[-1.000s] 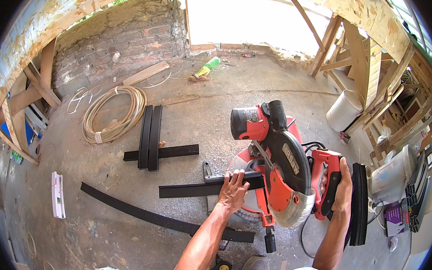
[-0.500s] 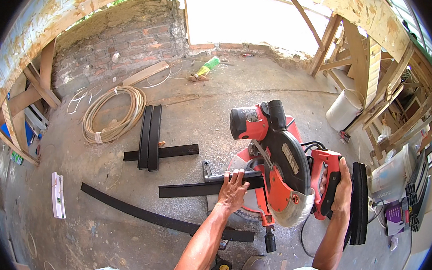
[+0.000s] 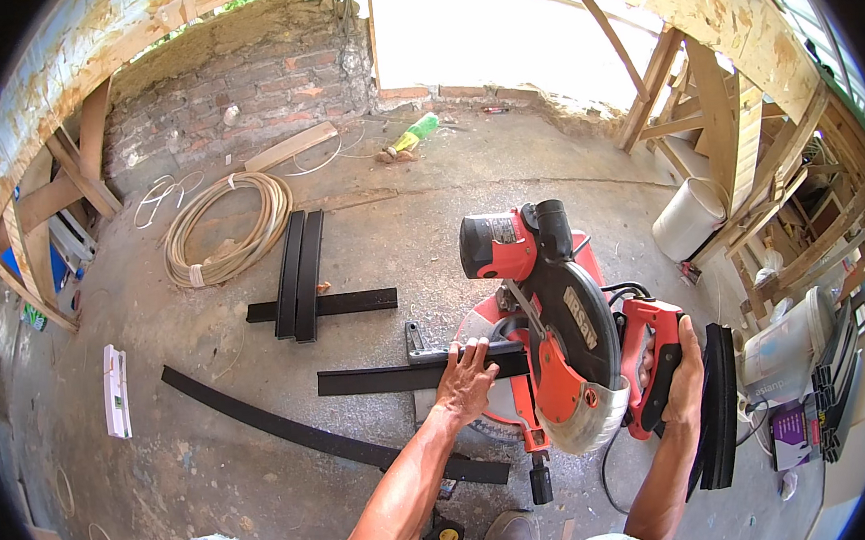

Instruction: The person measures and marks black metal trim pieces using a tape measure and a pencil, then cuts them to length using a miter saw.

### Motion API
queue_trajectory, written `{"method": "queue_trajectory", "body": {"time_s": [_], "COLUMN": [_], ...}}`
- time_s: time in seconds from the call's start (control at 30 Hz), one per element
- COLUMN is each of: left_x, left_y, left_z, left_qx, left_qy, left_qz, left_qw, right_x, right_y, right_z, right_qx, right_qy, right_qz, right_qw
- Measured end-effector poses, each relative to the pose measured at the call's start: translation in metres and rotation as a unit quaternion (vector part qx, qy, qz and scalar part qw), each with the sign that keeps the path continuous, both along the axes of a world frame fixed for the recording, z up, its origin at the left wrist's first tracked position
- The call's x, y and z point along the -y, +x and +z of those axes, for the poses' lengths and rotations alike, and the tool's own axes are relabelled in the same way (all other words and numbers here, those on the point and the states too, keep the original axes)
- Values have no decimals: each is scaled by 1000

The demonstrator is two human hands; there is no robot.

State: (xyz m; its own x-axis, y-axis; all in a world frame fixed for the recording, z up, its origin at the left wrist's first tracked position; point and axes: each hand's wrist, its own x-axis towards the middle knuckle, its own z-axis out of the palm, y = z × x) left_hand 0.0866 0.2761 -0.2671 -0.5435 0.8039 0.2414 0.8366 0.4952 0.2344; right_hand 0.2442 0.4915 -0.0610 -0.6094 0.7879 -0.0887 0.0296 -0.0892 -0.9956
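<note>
My right hand (image 3: pixel 685 378) is wrapped round the red and black handle of a miter saw (image 3: pixel 582 335), which stands on the floor in front of me. My left hand (image 3: pixel 464 383) holds a short black channel strip (image 3: pixel 375 380) against the saw's fence (image 3: pixel 421 346), its fingers bent over both. That strip runs under the hand toward the red guard and sticks out to the left. The saw head is tilted, and its blade is mostly hidden behind the guard (image 3: pixel 560 371). Nearer me, a long black strip (image 3: pixel 293 430) lies on the floor, passing beneath my left forearm.
Three black strips (image 3: pixel 303 279) lie crossed beyond the left hand, near a coiled hose (image 3: pixel 190 242). A tape measure (image 3: pixel 445 535) lies by my shoe (image 3: pixel 511 537). More black strips (image 3: pixel 718 406) stand right of the saw, near a power cable and white buckets (image 3: pixel 690 219).
</note>
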Motion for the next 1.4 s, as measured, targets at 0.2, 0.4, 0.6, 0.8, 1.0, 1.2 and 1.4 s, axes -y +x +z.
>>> {"method": "queue_trajectory", "body": {"time_s": [0.2, 0.4, 0.6, 0.8, 1.0, 1.2, 1.4], "left_x": [-1, -1, 0, 0, 1, -2, 0], "left_y": [0, 0, 0, 0, 0, 0, 0], "left_z": [0, 0, 0, 6, 4, 6, 3], "left_qx": [-2, -2, -4, 31, 26, 36, 34], "left_qy": [-4, -5, -10, -16, -13, -17, -18], "left_qz": [0, 0, 1, -4, -3, -5, -4], "left_qw": [1000, 1000, 1000, 999, 1000, 999, 999], "right_x": [-1, 0, 0, -4, 2, -4, -2], "right_y": [1, 2, 1, 4, 0, 6, 3], "right_z": [-2, 0, -2, -5, -2, -5, -6], "right_qx": [-5, 5, 2, 3, -9, -5, -4], "right_qy": [-1, -1, 1, -4, -5, -2, 2], "right_qz": [-1, 3, 3, 15, 19, 18, 10], "right_qw": [1000, 1000, 1000, 1000, 1000, 1000, 1000]}}
